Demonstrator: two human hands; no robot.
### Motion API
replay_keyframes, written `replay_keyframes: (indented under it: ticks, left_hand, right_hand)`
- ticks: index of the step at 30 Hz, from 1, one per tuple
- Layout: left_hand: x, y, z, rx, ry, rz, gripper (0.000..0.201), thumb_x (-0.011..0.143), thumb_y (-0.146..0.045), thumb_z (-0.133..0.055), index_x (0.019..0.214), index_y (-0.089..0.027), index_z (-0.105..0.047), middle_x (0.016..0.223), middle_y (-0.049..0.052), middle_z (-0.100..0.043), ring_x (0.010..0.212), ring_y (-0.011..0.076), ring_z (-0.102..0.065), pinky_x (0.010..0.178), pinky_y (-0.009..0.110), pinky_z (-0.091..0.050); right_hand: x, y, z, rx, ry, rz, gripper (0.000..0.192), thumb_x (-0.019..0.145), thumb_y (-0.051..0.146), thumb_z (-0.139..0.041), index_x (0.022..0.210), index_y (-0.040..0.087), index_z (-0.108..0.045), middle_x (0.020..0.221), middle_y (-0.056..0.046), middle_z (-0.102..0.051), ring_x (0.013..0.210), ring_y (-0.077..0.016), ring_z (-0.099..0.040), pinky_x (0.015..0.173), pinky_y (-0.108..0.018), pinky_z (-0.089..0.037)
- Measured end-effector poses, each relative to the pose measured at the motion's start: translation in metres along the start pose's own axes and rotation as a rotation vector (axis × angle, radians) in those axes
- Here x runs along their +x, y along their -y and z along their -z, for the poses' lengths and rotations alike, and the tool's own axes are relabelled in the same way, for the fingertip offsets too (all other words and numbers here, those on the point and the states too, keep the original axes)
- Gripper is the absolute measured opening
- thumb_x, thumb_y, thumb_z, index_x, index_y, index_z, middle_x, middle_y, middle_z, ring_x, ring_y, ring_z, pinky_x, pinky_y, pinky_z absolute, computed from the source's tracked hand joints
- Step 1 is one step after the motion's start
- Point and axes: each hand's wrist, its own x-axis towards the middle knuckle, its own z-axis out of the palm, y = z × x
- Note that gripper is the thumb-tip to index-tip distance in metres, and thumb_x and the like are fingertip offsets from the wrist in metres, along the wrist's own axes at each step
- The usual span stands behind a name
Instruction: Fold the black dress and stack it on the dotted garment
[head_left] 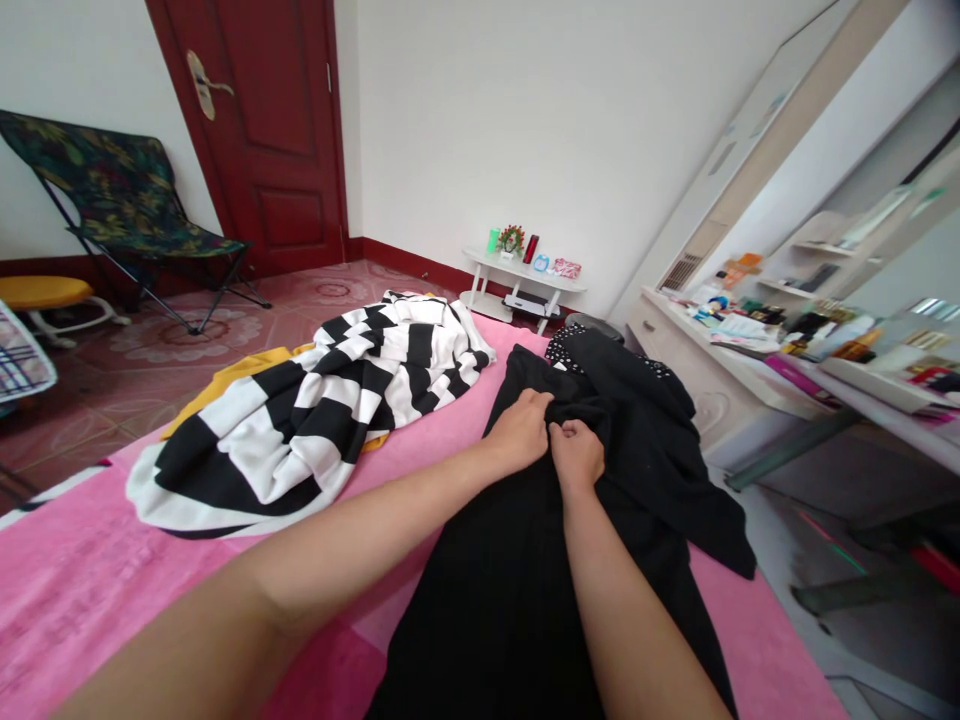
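Observation:
A black garment (525,590) lies spread along the pink bed cover (90,580), with a white-dotted part at its far end. My left hand (520,428) and my right hand (576,455) sit side by side on its upper part, both pinching a fold of the black cloth. To the left lies a heap of black-and-white striped fabric (315,420) over a yellow piece (225,380).
A dresser (720,390) with several cosmetics and a mirror stands right of the bed. A small white shelf table (517,280) is at the far wall. A folding chair (120,210), a yellow stool (45,295) and a red door (262,120) are at the left.

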Motion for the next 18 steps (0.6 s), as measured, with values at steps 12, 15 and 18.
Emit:
replay_keyframes:
  ticks: [12, 15, 18]
  left_hand:
    - [0.003, 0.035, -0.047, 0.255, 0.072, -0.025, 0.051, 0.093, -0.033, -0.034, 0.14, -0.013, -0.037, 0.149, 0.012, -0.031, 0.139, 0.0246, -0.024, 0.113, 0.04, -0.022]
    - [0.004, 0.033, -0.047, 0.255, 0.067, -0.018, 0.052, 0.093, -0.035, -0.034, 0.14, -0.012, -0.037, 0.149, 0.013, -0.03, 0.139, 0.0257, -0.024, 0.113, 0.041, -0.022]
    - [0.004, 0.032, -0.047, 0.248, 0.075, -0.015, 0.052, 0.093, -0.035, -0.034, 0.14, -0.012, -0.037, 0.15, 0.014, -0.029, 0.139, 0.0264, -0.022, 0.113, 0.042, -0.021]
  right_hand:
    - [-0.004, 0.0, 0.007, 0.005, 0.154, 0.151, 0.031, 0.079, 0.041, -0.054, 0.104, 0.024, -0.063, 0.086, -0.004, -0.07, 0.079, -0.0207, -0.065, 0.066, -0.028, -0.046]
    - [0.02, -0.017, 0.036, 0.057, 0.196, 0.227, 0.029, 0.083, 0.039, -0.048, 0.101, 0.024, -0.064, 0.08, -0.001, -0.069, 0.064, -0.0157, -0.064, 0.061, -0.026, -0.046]
    - [0.06, -0.047, 0.068, 0.012, -0.117, 0.226, 0.029, 0.083, 0.037, -0.048, 0.102, 0.023, -0.064, 0.09, -0.003, -0.069, 0.079, -0.018, -0.065, 0.072, -0.028, -0.047]
